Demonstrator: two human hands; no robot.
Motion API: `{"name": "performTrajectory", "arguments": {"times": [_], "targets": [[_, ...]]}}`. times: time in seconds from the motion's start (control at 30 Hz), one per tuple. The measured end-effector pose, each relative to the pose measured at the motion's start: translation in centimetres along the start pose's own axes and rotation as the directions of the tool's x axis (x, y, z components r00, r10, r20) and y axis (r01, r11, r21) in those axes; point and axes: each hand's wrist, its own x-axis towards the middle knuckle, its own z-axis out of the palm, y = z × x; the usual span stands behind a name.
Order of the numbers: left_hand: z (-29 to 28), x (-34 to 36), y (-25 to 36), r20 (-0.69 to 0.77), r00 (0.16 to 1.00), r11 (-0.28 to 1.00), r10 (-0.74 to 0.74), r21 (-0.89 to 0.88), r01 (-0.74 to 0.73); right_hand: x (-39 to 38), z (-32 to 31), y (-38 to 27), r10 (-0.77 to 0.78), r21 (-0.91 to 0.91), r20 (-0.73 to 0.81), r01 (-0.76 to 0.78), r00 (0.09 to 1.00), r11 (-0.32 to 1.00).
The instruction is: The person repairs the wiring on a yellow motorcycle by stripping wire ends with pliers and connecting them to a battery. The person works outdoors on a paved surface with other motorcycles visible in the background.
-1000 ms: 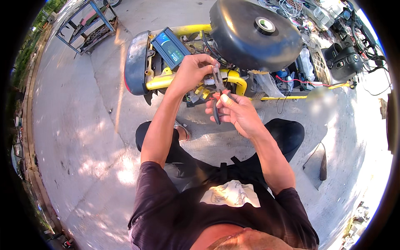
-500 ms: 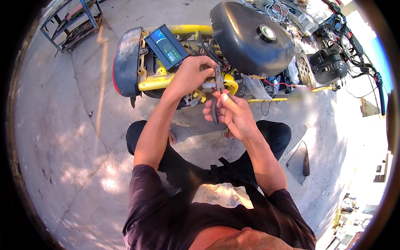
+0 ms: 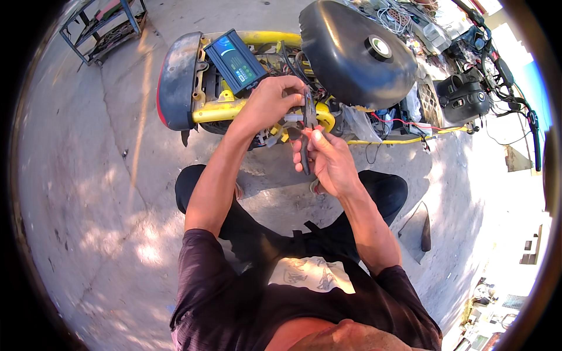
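Note:
My right hand [image 3: 326, 153] grips long-nosed pliers with dark handles [image 3: 305, 151], their jaws pointing up toward my left hand [image 3: 272, 102]. My left hand is pinched beside the jaw tips, on something I cannot make out. Both hands are over the yellow frame [image 3: 219, 111] of a small vehicle, with loose wiring and small yellow and white connectors [image 3: 288, 127] beneath them. A blue-and-black box with a label [image 3: 233, 61] lies on the frame behind my left hand. A large black shell with a round cap [image 3: 354, 52] sits just behind the pliers.
A metal trolley [image 3: 88, 44] stands at the upper left. Handlebars [image 3: 497, 64], a black housing [image 3: 462, 99] and tangled cables [image 3: 395, 17] crowd the upper right. A dark-handled tool [image 3: 425, 237] lies on the concrete floor [image 3: 111, 193] by my right knee.
My right fingers have closed further round the pliers' handles, which now sit more in line with the jaws. The view has shifted, bringing more of the handlebars in at the right.

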Motion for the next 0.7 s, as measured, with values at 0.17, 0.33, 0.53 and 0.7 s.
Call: {"name": "performTrajectory", "arguments": {"times": [0.17,0.33,0.53,0.7], "targets": [[0.3,-0.3,0.3,0.055,0.997,0.996,0.063,-0.074,-0.058,0.0,-1.1,-0.1,0.020,0.040,0.052,-0.022,0.998,0.999],[-0.1,0.0,-0.4,0.129,0.967,0.960,0.219,0.146,-0.237,-0.4,-4.4,-3.2,0.129,-0.129,0.107,-0.115,0.986,0.985],[0.0,0.8,-1.1,0.223,0.875,0.831,0.430,0.280,-0.480,0.2,-6.2,-9.1,0.178,-0.717,0.130,-0.031,0.975,0.697],[0.1,1.0,-0.5,0.267,0.860,0.795,0.434,0.336,-0.505,0.3,-4.4,-13.2,0.166,-0.961,0.119,0.071,0.979,0.269]]}}
